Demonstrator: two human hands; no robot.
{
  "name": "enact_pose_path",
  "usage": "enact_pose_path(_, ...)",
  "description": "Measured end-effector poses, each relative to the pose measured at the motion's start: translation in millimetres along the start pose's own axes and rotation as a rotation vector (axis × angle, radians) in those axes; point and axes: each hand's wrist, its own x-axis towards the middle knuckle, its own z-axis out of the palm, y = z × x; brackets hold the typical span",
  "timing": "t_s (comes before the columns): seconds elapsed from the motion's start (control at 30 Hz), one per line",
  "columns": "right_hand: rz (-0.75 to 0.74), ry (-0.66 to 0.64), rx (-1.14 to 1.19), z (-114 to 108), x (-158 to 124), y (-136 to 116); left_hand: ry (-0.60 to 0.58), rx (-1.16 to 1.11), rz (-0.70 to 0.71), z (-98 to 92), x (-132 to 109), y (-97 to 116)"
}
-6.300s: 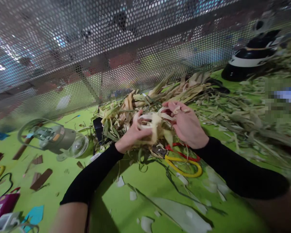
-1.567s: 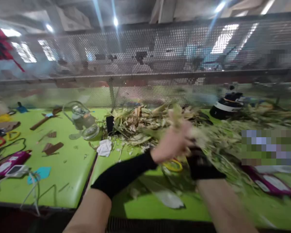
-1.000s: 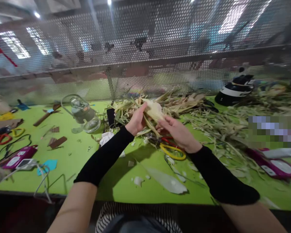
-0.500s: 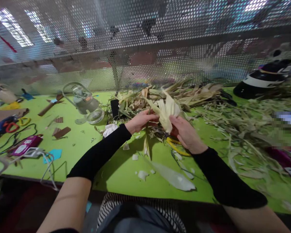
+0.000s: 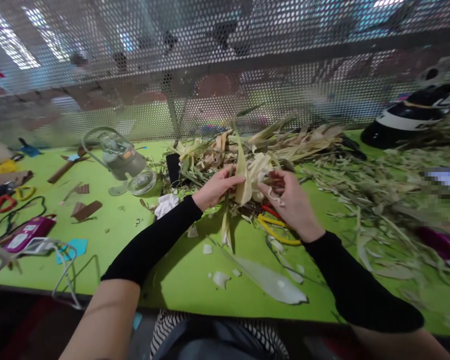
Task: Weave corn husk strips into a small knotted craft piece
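Observation:
Between my hands is a pale yellow corn husk flower, with loose husk petals spreading from its top. My left hand is closed around its base, and a green stem-like strip hangs below the fingers. On the other side, my right hand has its thumb and fingers pinched at the petals. A thin curled strip shows by that thumb. Below lie a yellow-handled tool, its working end partly hidden, and a long pale husk piece with several small scraps.
Dried corn husks are heaped behind my hands, and shredded husk covers the right side. A grey-green bottle, a purple power strip and scissors are on the left. A perforated metal screen borders the back.
My right hand has moved slightly right and its fingers now pinch the petals differently. The petals are spread apart, with one standing up by my left thumb. The view has shifted a little.

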Motion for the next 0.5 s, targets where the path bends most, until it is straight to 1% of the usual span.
enact_pose_path(0.03, -0.034, 0.065, -0.039, 0.8, -1.3, -2.0, 0.009, 0.021, 0.010, 1.5, -1.0, -0.7)
enact_pose_path(0.07, -0.050, 0.090, -0.044, 2.1, -2.9, -4.7, 0.009, 0.046, 0.022, 3.8, -2.6, -1.3)
enact_pose_path(0.1, -0.045, 0.063, -0.019, 3.5, -4.7, -7.6, -0.005, 0.070, 0.037, 6.5, -4.9, -1.6)
enact_pose_path(0.2, 0.038, -0.141, 0.105, 4.6, -6.5, -13.5, -0.118, 0.123, 0.091, 14.3, -14.0, 1.4)
enact_pose_path(0.23, 0.072, -0.163, 0.132, 2.5, -4.8, -13.1, -0.148, 0.136, 0.110, 15.4, -16.9, 3.8)
enact_pose_path(0.27, 0.093, -0.147, 0.143, -1.2, -1.8, -11.4, -0.164, 0.153, 0.117, 15.4, -19.1, 6.7)
enact_pose_path(0.3, 0.116, -0.100, 0.151, -6.2, 2.4, -8.2, -0.165, 0.168, 0.115, 14.2, -20.5, 10.0)
enact_pose_path(0.37, 0.198, 0.147, 0.183, -18.0, 12.8, 0.9, -0.141, 0.200, 0.087, 8.9, -20.2, 16.3)
enact_pose_path(0.4, 0.206, 0.207, 0.174, -23.5, 17.8, 5.8, -0.117, 0.216, 0.074, 5.6, -18.8, 18.9)
enact_pose_path(0.43, 0.214, 0.247, 0.162, -27.8, 21.9, 10.0, -0.082, 0.229, 0.069, 2.5, -17.0, 21.1)
enact_pose_path(0.5, 0.214, 0.264, 0.117, -32.1, 25.4, 14.3, -0.005, 0.230, 0.083, -2.2, -12.9, 24.0)
